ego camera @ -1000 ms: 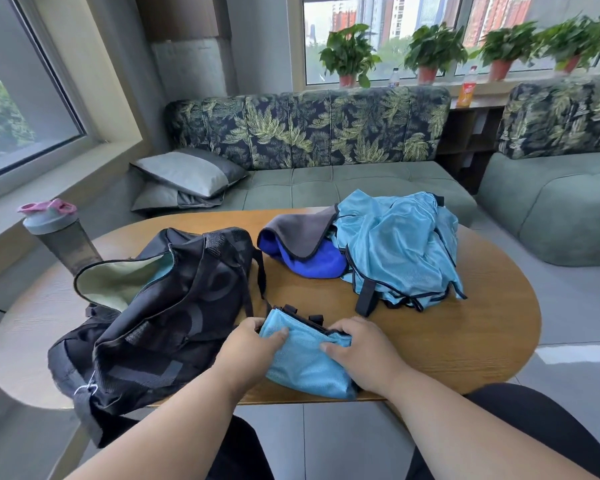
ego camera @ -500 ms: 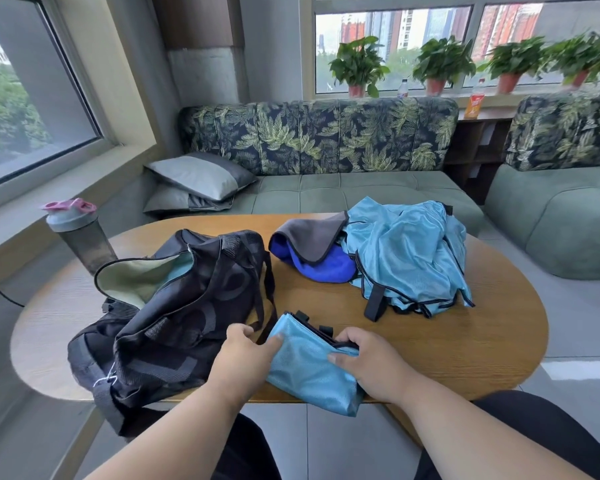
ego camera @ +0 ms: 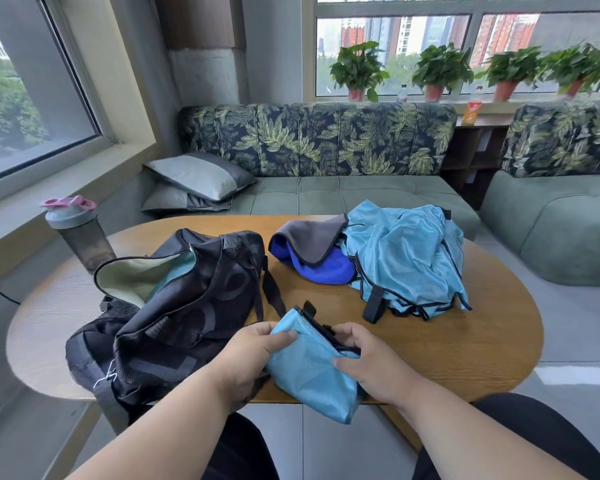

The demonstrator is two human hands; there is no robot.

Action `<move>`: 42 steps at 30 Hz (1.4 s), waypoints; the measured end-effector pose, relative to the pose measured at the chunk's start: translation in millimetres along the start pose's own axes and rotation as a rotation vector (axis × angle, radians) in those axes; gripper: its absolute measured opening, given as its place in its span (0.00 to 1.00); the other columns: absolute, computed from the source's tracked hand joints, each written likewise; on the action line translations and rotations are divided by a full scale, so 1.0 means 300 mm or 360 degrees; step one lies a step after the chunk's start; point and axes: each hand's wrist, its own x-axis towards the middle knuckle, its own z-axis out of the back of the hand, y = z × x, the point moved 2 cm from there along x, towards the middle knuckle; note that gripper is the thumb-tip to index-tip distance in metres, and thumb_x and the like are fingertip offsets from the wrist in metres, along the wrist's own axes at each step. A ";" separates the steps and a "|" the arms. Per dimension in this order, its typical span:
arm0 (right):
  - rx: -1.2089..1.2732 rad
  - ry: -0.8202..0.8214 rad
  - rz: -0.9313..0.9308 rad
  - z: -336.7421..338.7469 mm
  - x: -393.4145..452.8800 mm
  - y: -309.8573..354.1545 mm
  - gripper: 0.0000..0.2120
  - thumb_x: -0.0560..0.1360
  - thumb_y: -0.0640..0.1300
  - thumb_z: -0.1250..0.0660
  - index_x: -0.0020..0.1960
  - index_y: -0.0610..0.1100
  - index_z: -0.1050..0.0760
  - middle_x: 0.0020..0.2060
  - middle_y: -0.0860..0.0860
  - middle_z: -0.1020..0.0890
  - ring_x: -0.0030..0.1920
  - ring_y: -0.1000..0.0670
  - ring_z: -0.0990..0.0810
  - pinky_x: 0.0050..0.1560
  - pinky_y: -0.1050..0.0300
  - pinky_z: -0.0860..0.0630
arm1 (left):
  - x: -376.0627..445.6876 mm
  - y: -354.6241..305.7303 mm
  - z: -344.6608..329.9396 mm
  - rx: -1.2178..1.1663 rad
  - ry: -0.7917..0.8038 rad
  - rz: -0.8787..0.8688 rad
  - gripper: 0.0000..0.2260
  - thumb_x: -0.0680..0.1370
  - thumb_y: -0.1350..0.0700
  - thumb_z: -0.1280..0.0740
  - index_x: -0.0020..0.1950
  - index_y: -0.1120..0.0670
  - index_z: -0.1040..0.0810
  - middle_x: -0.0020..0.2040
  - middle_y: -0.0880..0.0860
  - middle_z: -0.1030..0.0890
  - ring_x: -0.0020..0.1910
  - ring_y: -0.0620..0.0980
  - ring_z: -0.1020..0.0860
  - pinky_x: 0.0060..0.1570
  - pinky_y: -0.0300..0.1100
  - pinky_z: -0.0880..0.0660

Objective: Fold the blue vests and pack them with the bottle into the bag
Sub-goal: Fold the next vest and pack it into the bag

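A folded light-blue vest (ego camera: 309, 368) lies at the table's near edge, hanging a little over it. My left hand (ego camera: 253, 355) grips its left side, thumb on top. My right hand (ego camera: 368, 358) holds its right side, fingers curled over the black-trimmed edge. The black bag (ego camera: 187, 306) lies open to the left, its pale lining showing. A heap of unfolded light-blue vests (ego camera: 406, 261) sits at the table's far right. The dark shaker bottle (ego camera: 78, 233) with a pink and grey lid stands upright at the far left edge.
A royal-blue cloth under a grey one (ego camera: 312, 254) lies between the bag and the vest heap. The oval wooden table (ego camera: 465, 341) has bare wood at front right. A leaf-print sofa (ego camera: 319, 140) and cushions (ego camera: 194, 181) sit behind.
Both hands have shifted on the folded vest, tilting it so its right side lifts and its near end hangs over the table's edge. The camera has tipped up slightly.
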 end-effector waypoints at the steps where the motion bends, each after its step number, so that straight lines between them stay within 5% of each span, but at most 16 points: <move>1: 0.0007 0.0030 -0.0013 0.004 -0.002 0.008 0.30 0.72 0.50 0.25 0.71 0.62 0.29 0.56 0.54 0.17 0.55 0.54 0.16 0.63 0.48 0.19 | -0.008 -0.009 -0.004 -0.0043 0.0040 -0.0044 0.11 0.76 0.58 0.22 0.55 0.60 0.16 0.56 0.65 0.14 0.52 0.60 0.15 0.59 0.57 0.21; 5: 0.0156 0.0256 -0.0030 0.012 -0.016 0.039 0.37 0.71 0.46 0.23 0.75 0.65 0.33 0.61 0.44 0.19 0.62 0.44 0.18 0.68 0.44 0.22 | -0.043 -0.056 -0.026 -0.0033 0.0249 -0.0233 0.08 0.70 0.56 0.20 0.48 0.54 0.13 0.52 0.63 0.15 0.51 0.60 0.18 0.58 0.57 0.24; 9: 0.0532 0.0487 -0.0039 -0.006 -0.060 0.097 0.25 0.73 0.41 0.23 0.68 0.48 0.23 0.59 0.47 0.14 0.60 0.47 0.16 0.63 0.49 0.20 | -0.079 -0.096 -0.046 0.0030 0.0362 -0.0322 0.12 0.68 0.53 0.19 0.47 0.54 0.15 0.48 0.61 0.17 0.48 0.59 0.21 0.51 0.53 0.27; 14: 0.0676 0.0386 -0.0101 -0.030 -0.075 0.097 0.34 0.68 0.45 0.17 0.70 0.44 0.26 0.64 0.42 0.17 0.65 0.41 0.18 0.71 0.37 0.25 | -0.114 -0.122 -0.056 0.0088 0.0429 -0.0366 0.13 0.68 0.54 0.20 0.49 0.56 0.15 0.49 0.61 0.17 0.49 0.60 0.21 0.54 0.56 0.27; 19: 0.0863 0.0446 -0.0074 -0.047 -0.105 0.137 0.29 0.73 0.38 0.24 0.72 0.42 0.26 0.64 0.41 0.17 0.64 0.41 0.17 0.63 0.47 0.21 | -0.135 -0.129 -0.043 -0.0049 0.0450 -0.0323 0.13 0.68 0.57 0.20 0.49 0.56 0.16 0.50 0.63 0.18 0.50 0.60 0.21 0.55 0.55 0.26; 24: 0.0904 0.0436 -0.0158 -0.070 -0.136 0.173 0.25 0.75 0.42 0.26 0.71 0.37 0.24 0.64 0.36 0.17 0.65 0.35 0.19 0.70 0.38 0.24 | -0.178 -0.146 -0.026 -0.0193 0.0496 -0.0340 0.13 0.75 0.62 0.23 0.58 0.61 0.17 0.56 0.65 0.16 0.53 0.61 0.18 0.58 0.55 0.20; 30: 0.1065 0.0295 -0.0188 -0.085 -0.166 0.220 0.27 0.71 0.44 0.26 0.68 0.37 0.23 0.60 0.37 0.15 0.58 0.37 0.15 0.54 0.45 0.17 | -0.248 -0.248 0.141 0.0620 -0.0293 -0.0883 0.12 0.77 0.59 0.23 0.57 0.45 0.16 0.50 0.49 0.15 0.48 0.46 0.18 0.54 0.39 0.20; 33: 0.1145 0.0205 -0.0191 -0.087 -0.168 0.240 0.28 0.71 0.45 0.25 0.68 0.36 0.22 0.60 0.36 0.16 0.60 0.35 0.15 0.57 0.42 0.18 | -0.303 -0.301 0.251 0.0819 -0.0739 -0.1071 0.09 0.78 0.55 0.25 0.55 0.43 0.17 0.47 0.43 0.16 0.45 0.39 0.20 0.49 0.33 0.24; 36: 0.1218 0.0110 -0.0204 -0.086 -0.167 0.250 0.27 0.72 0.44 0.23 0.68 0.37 0.22 0.60 0.36 0.15 0.60 0.34 0.16 0.61 0.38 0.20 | -0.301 -0.320 0.362 0.1117 -0.1130 -0.1066 0.14 0.76 0.49 0.25 0.60 0.43 0.20 0.54 0.41 0.18 0.55 0.40 0.22 0.60 0.40 0.25; 39: 0.1290 0.0016 -0.0215 -0.089 -0.174 0.278 0.25 0.75 0.44 0.25 0.70 0.40 0.23 0.61 0.37 0.15 0.61 0.34 0.16 0.64 0.34 0.21 | -0.268 -0.299 0.452 0.1445 -0.1187 -0.0711 0.24 0.73 0.38 0.28 0.67 0.41 0.23 0.60 0.44 0.18 0.63 0.51 0.22 0.68 0.54 0.26; 42: 0.1373 -0.0089 -0.0177 -0.074 -0.182 0.313 0.23 0.76 0.44 0.30 0.70 0.39 0.22 0.60 0.37 0.15 0.60 0.35 0.15 0.59 0.40 0.18 | -0.250 -0.251 0.441 0.1554 -0.1061 -0.0553 0.09 0.79 0.43 0.30 0.58 0.41 0.19 0.53 0.44 0.14 0.58 0.54 0.19 0.62 0.51 0.24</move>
